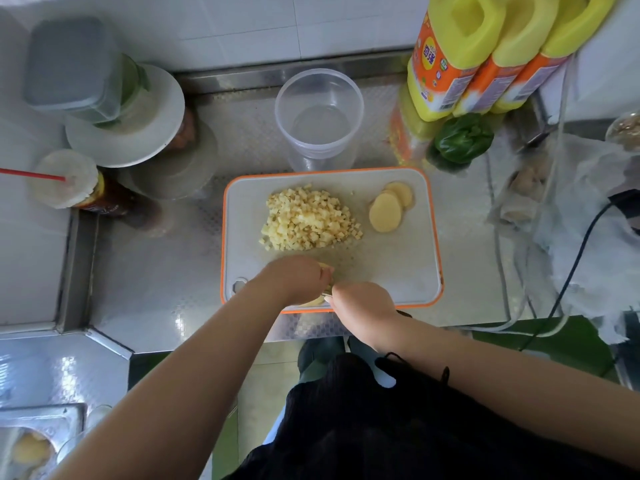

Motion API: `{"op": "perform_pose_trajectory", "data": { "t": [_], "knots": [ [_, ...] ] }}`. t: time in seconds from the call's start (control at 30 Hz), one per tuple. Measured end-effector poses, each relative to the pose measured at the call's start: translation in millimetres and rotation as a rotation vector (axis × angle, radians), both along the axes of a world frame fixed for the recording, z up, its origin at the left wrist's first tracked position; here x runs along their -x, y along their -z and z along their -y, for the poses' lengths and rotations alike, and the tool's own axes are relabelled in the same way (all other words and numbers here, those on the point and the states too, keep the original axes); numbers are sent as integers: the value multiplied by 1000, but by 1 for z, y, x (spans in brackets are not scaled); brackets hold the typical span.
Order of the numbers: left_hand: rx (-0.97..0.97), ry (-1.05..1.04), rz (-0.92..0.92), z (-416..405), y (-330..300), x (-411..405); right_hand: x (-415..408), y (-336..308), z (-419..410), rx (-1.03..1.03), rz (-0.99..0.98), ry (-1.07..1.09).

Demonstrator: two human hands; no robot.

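Head view: white plastic cutting board with an orange rim (398, 271) on a patterned steel counter (156, 271); both hands work at the board's near edge.
Left hand: left hand (298, 278) has its fingers curled down over a pale yellow potato piece (313, 301), clamped on it and pinning it to the board.
Right hand: right hand (363, 306) is closed round a metal knife (327, 295). Only a sliver of blade shows between the two hands; the handle is hidden under the palm.
Work piece: the potato piece lies at the near edge, mostly covered by the left hand, with the blade right beside it.
Done: heap of small potato cubes (308, 220) in the middle of the board. It is a good mound, so most of the dicing looks finished.
Left: three round potato slices (386, 211), overlapped at the far right of the board, uncut and well apart from the hands, plus the piece in hand.
Container: clear round plastic tub (318, 116) just beyond the far edge, with no potato in it.
Bystanders: green bell pepper (462, 138) and yellow-and-orange bottles (450, 64) at the far right, untouched.
Estimate: well past halfway.
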State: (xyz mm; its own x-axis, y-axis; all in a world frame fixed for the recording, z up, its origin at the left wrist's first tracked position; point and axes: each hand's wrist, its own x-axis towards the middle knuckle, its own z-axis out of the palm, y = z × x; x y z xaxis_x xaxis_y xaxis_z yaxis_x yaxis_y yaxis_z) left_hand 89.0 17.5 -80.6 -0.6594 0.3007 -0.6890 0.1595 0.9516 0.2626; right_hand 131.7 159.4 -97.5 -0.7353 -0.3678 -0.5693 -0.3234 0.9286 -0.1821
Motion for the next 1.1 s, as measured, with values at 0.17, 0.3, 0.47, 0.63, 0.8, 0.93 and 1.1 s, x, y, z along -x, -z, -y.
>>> {"op": "perform_pose_trajectory", "data": {
  "t": [0.17,0.3,0.47,0.63,0.8,0.93,1.1],
  "knots": [
    [62,77,73,-10,-22,10,-2,-11,-3,48,-90,-49],
    [-106,-62,-271,-4,-35,17,1,-19,-10,84,-109,11],
    [-522,-252,-1204,37,0,-54,5,-22,-16,89,-93,66],
    [-402,-289,-942,39,62,-108,2,-23,-12,125,-99,1],
    [-356,-265,-881,35,78,-106,0,-21,-10,99,-79,-29],
    [-356,-266,-878,35,79,-104,-1,-19,-10,103,-39,-47],
    [-357,-307,-879,35,83,-105,0,-17,-9,91,-30,-83]
  ]
}}
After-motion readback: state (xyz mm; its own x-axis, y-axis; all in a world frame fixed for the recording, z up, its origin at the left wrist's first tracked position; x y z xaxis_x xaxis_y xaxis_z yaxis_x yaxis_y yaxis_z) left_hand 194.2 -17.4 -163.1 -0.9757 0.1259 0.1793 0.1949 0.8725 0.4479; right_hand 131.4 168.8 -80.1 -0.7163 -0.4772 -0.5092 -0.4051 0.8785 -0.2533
